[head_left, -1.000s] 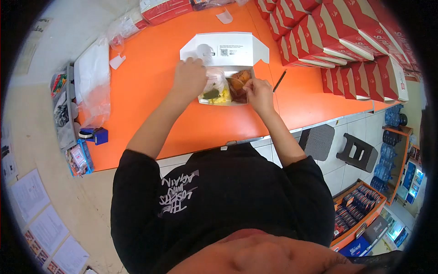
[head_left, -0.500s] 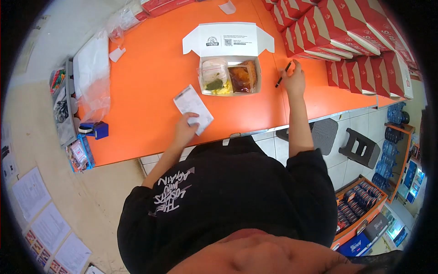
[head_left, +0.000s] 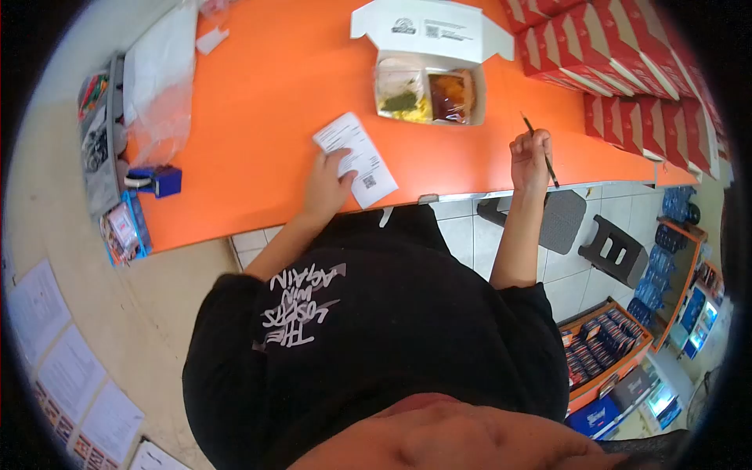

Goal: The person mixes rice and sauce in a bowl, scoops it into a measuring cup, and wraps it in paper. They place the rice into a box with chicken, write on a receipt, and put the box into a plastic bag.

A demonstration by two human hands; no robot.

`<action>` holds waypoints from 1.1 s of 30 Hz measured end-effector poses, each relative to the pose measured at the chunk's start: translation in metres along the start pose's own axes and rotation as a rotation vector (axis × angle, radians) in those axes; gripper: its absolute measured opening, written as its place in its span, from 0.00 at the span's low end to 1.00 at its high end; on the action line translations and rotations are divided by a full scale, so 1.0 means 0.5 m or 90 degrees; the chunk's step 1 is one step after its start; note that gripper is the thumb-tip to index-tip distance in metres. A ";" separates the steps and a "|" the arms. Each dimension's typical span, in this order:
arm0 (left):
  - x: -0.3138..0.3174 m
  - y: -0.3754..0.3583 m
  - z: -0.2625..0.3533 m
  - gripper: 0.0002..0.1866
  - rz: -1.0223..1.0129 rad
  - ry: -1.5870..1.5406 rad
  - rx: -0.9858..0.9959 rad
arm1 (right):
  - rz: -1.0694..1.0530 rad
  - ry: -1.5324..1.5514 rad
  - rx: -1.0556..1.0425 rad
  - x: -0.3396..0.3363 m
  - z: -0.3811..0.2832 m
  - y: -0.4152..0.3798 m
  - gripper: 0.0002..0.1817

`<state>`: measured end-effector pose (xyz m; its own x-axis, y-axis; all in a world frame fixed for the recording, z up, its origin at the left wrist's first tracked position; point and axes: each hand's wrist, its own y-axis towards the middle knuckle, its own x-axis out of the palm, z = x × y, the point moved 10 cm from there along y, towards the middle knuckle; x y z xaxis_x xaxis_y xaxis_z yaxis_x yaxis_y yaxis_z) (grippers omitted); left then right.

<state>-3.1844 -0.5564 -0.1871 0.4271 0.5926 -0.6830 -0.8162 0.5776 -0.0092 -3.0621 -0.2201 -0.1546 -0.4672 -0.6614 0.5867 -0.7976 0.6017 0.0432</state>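
My left hand rests on a white printed slip that lies on the orange table, its fingers apart on the paper. A dark pen is held in my right hand, raised near the table's front edge with the fingers closed round it. Beyond the slip stands an open white box with its lid folded back. Inside it are a wrapped white portion with green and yellow food on the left and a wrapped brown piece on the right.
Rows of red and brown boxes stand at the right rear. A plastic bag, a blue tape dispenser and a grey bin are at the left. Dark stools and an orange crate sit below the table.
My right hand has drawn back toward the table's front edge with the pen, which now tilts the other way. The view has shifted, so the box appears higher and further right.
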 end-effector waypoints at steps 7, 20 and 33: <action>-0.007 0.003 -0.014 0.31 -0.010 0.346 0.089 | -0.139 -0.507 0.102 0.218 0.244 -0.108 0.18; 0.016 0.013 -0.040 0.46 -0.141 0.355 0.018 | -0.182 -0.576 -0.019 0.369 0.307 -0.142 0.06; 0.016 0.011 -0.044 0.46 -0.126 0.329 0.027 | -0.172 -0.690 0.000 0.349 0.339 -0.139 0.05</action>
<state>-3.1941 -0.5610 -0.2088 0.3157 0.1239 -0.9407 -0.7188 0.6784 -0.1519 -3.1529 -0.4532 -0.1924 -0.3641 -0.8115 -0.4572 -0.9233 0.3790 0.0626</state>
